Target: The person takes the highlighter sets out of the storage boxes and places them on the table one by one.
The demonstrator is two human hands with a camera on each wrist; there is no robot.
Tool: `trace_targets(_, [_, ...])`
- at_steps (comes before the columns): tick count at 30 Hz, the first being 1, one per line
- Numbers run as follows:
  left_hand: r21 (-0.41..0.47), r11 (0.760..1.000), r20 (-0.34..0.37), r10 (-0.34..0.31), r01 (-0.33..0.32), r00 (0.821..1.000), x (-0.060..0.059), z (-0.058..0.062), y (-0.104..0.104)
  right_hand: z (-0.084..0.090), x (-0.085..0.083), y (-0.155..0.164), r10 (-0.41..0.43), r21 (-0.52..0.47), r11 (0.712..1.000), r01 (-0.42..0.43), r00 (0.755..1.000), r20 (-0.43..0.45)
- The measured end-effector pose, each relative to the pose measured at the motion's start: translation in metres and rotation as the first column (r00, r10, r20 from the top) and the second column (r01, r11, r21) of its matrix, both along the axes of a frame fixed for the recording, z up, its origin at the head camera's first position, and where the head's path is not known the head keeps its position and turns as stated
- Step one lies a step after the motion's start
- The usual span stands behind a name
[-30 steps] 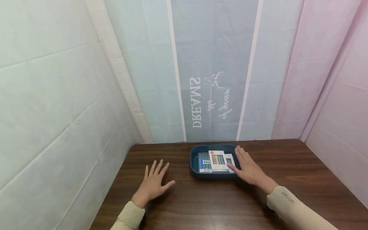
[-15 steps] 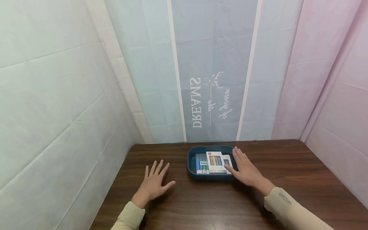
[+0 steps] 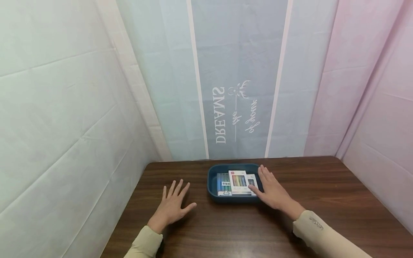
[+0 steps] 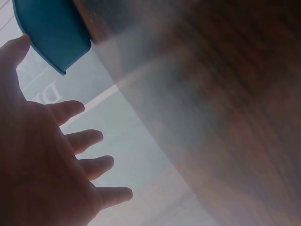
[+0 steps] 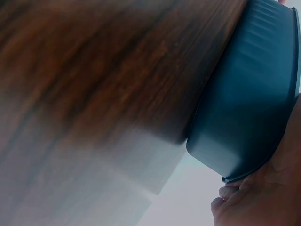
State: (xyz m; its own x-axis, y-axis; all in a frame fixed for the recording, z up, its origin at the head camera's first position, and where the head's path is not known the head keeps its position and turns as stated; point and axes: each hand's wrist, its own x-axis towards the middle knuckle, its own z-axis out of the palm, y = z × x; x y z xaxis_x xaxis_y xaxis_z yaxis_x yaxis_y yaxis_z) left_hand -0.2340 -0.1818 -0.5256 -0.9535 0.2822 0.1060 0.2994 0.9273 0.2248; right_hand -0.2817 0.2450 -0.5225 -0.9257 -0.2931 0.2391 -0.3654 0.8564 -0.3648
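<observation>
Hanging at the left, a pale cloth (image 3: 64, 107) runs back to a blue-grey curtain (image 3: 242, 53) printed with white lettering (image 3: 219, 114), which stands behind the far edge of the brown table (image 3: 226, 229). On the left side a light sleeve (image 3: 145, 242) leads to the left hand (image 3: 171, 208), which is wide open, fingers and thumb spread, with hold of nothing; it is apart from the tray, and whether it touches the table I cannot tell. To its right, near the table's far edge, sits the blue tray (image 3: 233, 199). Inside, from left to right, lie a clear pack (image 3: 224, 183) of blue and green sticks, a white box (image 3: 238, 181) with a window showing coloured sticks, and a small box (image 3: 252, 178), also white. The right hand (image 3: 274, 191) is at the tray's right end, open, its fingers straight along the outside and its thumb stretched left over the rim, in front of part of the small box; it grips nothing. Another light sleeve (image 3: 322, 233) reaches in from the near right, and a pinkish cloth (image 3: 380, 107) hangs at the far right
</observation>
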Motion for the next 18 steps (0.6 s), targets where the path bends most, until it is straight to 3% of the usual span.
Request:
trace_targets(8, [0.009, 1.000, -0.018, -0.007, 0.007, 1.000, 0.001, 0.004, 0.005, -0.004, -0.004, -0.002, -0.007, 0.016, 1.000, 0.007, 1.000, -0.008])
trace_targets(18, [0.055, 0.997, -0.060, -0.046, 0.049, 0.997, -0.002, 0.023, 0.025, -0.003, -0.004, 0.001, -0.006, 0.019, 1.000, 0.006, 1.000, -0.002])
